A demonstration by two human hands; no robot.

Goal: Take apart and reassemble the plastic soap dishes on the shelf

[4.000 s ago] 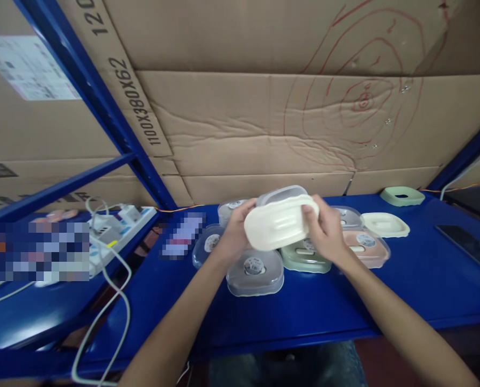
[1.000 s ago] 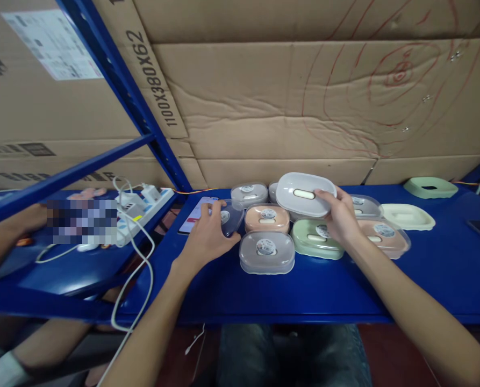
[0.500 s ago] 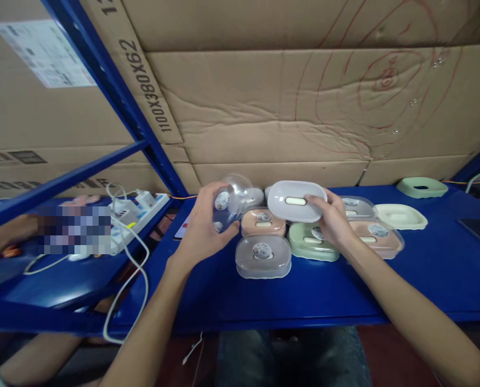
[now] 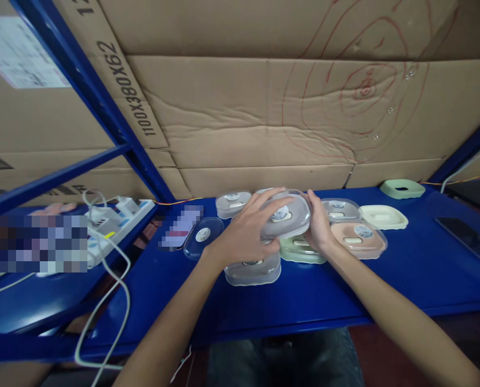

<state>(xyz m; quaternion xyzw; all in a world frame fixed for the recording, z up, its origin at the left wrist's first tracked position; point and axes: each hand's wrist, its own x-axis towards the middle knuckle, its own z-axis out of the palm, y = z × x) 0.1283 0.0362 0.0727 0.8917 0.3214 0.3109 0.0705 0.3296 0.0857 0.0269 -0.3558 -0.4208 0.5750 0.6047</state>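
Observation:
Both hands hold a grey oval plastic box (image 4: 290,223) with a clear cover over it, raised and tilted above the other boxes. My left hand (image 4: 245,228) spreads over the clear cover from the left, fingers on its top and thumb at its near edge. My right hand (image 4: 319,223) grips the right side; its fingertips are partly hidden. Below lie a covered grey box (image 4: 253,271), partly behind my left hand, and a green one (image 4: 304,251). To the right sit a covered peach box (image 4: 360,242) and another grey one (image 4: 340,210).
A loose clear cover (image 4: 202,236) lies at left beside a phone (image 4: 181,228) with a blurred screen. A cream oval piece (image 4: 385,216) and a green ring-shaped piece (image 4: 403,188) are at right, near a dark phone (image 4: 469,239). Cables and a power strip (image 4: 122,231) stand left.
My left hand has moved right and brought the clear cover onto the grey box. My right hand has shifted its grip to the box's side, and the view has turned slightly right.

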